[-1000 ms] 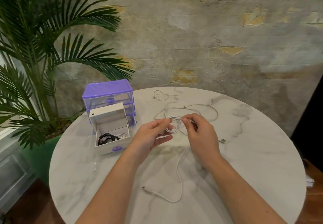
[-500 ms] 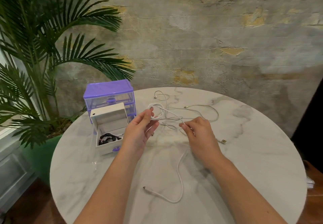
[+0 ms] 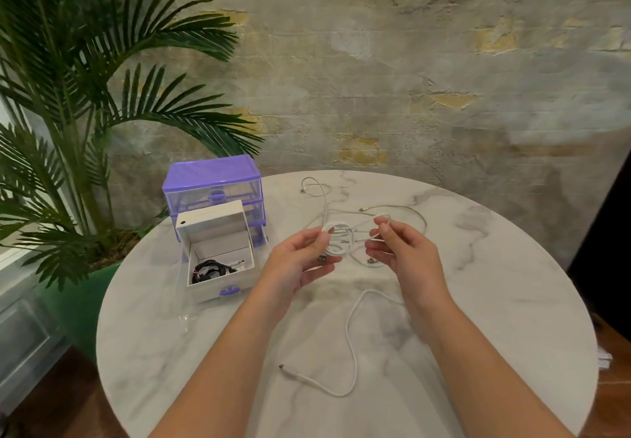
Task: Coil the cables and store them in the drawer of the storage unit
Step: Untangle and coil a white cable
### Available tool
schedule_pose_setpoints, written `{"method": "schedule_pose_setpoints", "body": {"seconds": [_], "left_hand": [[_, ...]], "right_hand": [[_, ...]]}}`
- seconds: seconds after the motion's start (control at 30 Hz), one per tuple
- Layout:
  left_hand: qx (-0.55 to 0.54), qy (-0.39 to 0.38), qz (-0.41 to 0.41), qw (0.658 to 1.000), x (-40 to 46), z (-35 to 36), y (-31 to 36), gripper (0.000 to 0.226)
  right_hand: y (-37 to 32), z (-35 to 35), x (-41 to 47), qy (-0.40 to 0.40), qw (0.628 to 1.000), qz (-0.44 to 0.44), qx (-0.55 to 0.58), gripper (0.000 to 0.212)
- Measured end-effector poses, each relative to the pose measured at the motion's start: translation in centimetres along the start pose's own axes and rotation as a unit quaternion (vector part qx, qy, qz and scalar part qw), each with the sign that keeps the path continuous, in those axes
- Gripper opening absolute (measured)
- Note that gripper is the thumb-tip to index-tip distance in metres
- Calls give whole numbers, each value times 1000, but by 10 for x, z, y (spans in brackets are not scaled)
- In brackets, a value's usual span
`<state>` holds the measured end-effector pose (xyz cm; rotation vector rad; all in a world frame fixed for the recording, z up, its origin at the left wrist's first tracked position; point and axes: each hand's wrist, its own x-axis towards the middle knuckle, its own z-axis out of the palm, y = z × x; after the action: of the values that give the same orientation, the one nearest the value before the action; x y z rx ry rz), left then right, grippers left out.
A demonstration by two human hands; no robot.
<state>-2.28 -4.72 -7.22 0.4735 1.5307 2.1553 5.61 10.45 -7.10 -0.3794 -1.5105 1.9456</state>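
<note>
A black cable [image 3: 211, 269] already lies in the open drawer [image 3: 218, 266]. The left hand [image 3: 300, 260] pinches a half-wound white cable coil [image 3: 336, 237] above the counter [image 3: 512, 301]; the right hand [image 3: 403, 249] pinches its loose strand. Another white cable [image 3: 348, 345] lies uncoiled.

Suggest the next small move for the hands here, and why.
Probably the right hand should lay its pinched strand onto the white coil that the left hand holds: cable hangs loose between them, and the drawer stands open.

Bare forearms (no sleeves), left hand [image 3: 300, 260], right hand [image 3: 406, 253]
</note>
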Motion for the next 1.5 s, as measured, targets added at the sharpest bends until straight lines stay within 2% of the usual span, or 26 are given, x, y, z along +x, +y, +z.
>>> {"method": "schedule_pose_setpoints", "body": {"seconds": [0.1,0.17,0.37,0.53,0.6,0.73,0.97,1.1,1.3,1.4,1.5], "left_hand": [[30,-19,-10,999,-2,3,-3,15],[31,-27,-11,999,-3,3,-3,15],[6,-42,-36,998,-6,3,1,22],[-22,-37,-49,998,-6,3,4,37],[-41,-47,-61,996,-6,2,6,43],[-32,-79,-91,992,-8,2,7,44],[-23,-103,-98,990,-7,2,5,37],[52,-68,-64,994,-5,3,1,43],[120,70,62,988,0,9,-6,23],[117,126,117,978,3,6,-4,23],[88,160,146,972,5,1,-3,22]], "right_hand": [[-1,-3,2,-22,994,56,87,18],[0,-3,2,-43,990,85,102,15],[1,-3,1,-92,988,124,7,18],[-4,2,-2,-183,970,160,21,25],[-7,3,-4,-215,962,165,42,27],[-7,4,-8,-236,961,145,15,10],[-3,6,-9,-252,958,129,36,36],[-3,6,-8,-209,968,129,51,34],[-2,8,-9,-201,970,135,12,35],[2,9,-11,-195,972,122,-50,43],[2,10,-12,-197,967,83,-142,38]]}}
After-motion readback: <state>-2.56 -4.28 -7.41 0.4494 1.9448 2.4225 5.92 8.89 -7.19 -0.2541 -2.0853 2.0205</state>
